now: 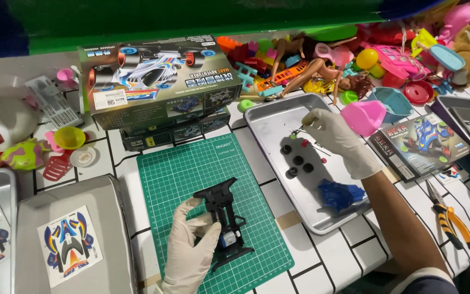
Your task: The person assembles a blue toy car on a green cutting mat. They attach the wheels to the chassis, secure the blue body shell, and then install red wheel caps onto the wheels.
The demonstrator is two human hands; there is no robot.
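Two gloved hands work: left hand (191, 250) clasps the light, stiff black plastic car chassis (225, 223) sideways on the green cutting mat (191, 169); right hand (337, 139) pinches a tiny part.

Black chassis (225, 223); green gridded mat (178, 169)

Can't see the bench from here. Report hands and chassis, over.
Left hand grips black chassis on green mat. Right hand pinches a small part over the tray, above black wheels. Nothing between them.
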